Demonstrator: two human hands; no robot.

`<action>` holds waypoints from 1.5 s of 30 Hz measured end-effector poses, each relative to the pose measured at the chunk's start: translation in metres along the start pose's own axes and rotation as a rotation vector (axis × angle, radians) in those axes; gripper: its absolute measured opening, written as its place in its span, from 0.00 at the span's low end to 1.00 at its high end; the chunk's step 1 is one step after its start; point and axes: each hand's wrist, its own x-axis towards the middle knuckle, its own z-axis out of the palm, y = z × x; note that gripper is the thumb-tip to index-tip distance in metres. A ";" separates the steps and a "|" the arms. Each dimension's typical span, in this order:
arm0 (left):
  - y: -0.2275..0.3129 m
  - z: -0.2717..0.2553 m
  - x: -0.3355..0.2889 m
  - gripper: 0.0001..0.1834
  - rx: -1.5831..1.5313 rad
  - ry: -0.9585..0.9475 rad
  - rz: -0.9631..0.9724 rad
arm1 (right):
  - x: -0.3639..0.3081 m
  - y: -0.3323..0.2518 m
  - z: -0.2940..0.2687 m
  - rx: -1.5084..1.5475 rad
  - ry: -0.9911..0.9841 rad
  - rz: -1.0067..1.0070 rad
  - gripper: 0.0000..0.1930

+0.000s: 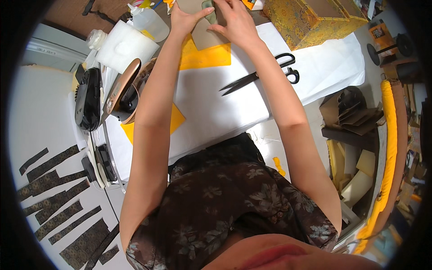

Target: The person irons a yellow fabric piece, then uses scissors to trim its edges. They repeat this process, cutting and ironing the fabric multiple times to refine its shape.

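Note:
At the top edge of the head view, both my hands are over a grey-brown board (198,38) lying partly on a yellow sheet (204,57). My left hand (183,20) is open, its thumb stretched onto a small, smooth grey-green piece (209,17) whose kind I cannot make out. My right hand (238,22) rests on the board just right of that piece, thumb and fingers apart. Some fingertips run to the picture's edge. Black-handled scissors (245,81) lie with slightly parted blades under my right forearm, pointing left.
White paper (216,108) covers the table. A gold brocade box (310,22) stands at the far right. On the left are a white roll (126,45), a squeeze bottle (150,22), a black telephone (87,99) and a rose-gold appliance (123,87). Dark patterned strips (54,198) lie further left.

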 end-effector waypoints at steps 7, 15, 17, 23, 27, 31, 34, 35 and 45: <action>-0.032 -0.011 0.005 0.38 0.037 0.084 -0.052 | 0.012 0.015 0.022 0.016 0.016 -0.030 0.36; -0.036 -0.001 -0.001 0.35 -0.116 0.139 -0.146 | 0.028 0.016 0.026 -0.039 -0.041 0.000 0.39; -0.036 -0.001 -0.001 0.35 -0.084 0.141 -0.126 | 0.032 0.012 0.023 -0.045 -0.064 0.017 0.37; -0.030 0.002 -0.001 0.37 0.004 0.157 -0.084 | 0.036 0.005 0.017 0.006 -0.069 0.076 0.32; -0.018 0.004 0.000 0.39 -0.005 0.133 -0.097 | 0.036 0.012 0.023 0.034 -0.015 0.037 0.31; -0.023 0.001 -0.003 0.41 0.095 0.194 -0.103 | 0.024 0.004 0.023 0.144 -0.014 0.104 0.32; -0.029 -0.002 -0.002 0.42 0.133 0.210 -0.079 | 0.021 0.003 0.030 0.230 0.079 0.149 0.33; -0.030 -0.002 -0.002 0.42 0.130 0.207 -0.067 | 0.019 0.008 0.035 0.254 0.127 0.154 0.33; 0.019 0.000 -0.010 0.35 0.501 0.454 0.240 | 0.025 0.030 0.031 0.925 0.298 0.200 0.33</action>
